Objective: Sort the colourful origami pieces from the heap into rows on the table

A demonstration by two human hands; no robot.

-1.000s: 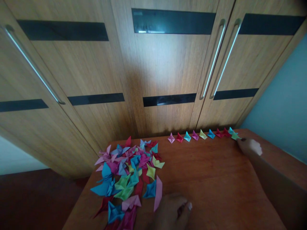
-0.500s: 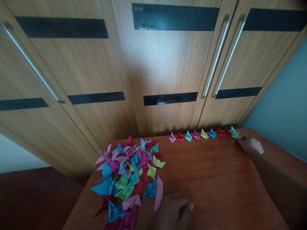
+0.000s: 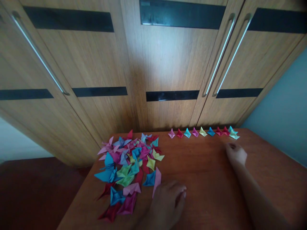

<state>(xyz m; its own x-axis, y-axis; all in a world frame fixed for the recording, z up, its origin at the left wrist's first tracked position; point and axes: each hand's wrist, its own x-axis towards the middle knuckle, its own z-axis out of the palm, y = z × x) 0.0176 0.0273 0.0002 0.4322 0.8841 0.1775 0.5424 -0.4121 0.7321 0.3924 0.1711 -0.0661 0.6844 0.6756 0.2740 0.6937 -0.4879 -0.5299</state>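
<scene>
Small folded-paper boats in many colours stand in a row along the table's back edge, among them a yellow one (image 3: 202, 132) and a dark blue one (image 3: 211, 131). At the row's right end, a pale green boat (image 3: 234, 135) sits close against a light blue one. My right hand (image 3: 236, 155) is just in front of that end, fingers curled with nothing seen in them. My left hand (image 3: 168, 201) rests on the tabletop, closed, thumb and forefinger together and no paper between them. Beside it lie a long pink paper piece (image 3: 157, 180) and a blue boat (image 3: 150, 179).
A loose heap of folded papers (image 3: 134, 153) covers the table's left part. The wooden table (image 3: 201, 172) stands against a cabinet (image 3: 168, 64) with long metal handles. A pale blue wall (image 3: 283, 105) rises at the right.
My right hand has let go of the pale green boat at the row's end and drawn back, nearer to me and leftward. My left hand stays by the heap. The view has shifted slightly.
</scene>
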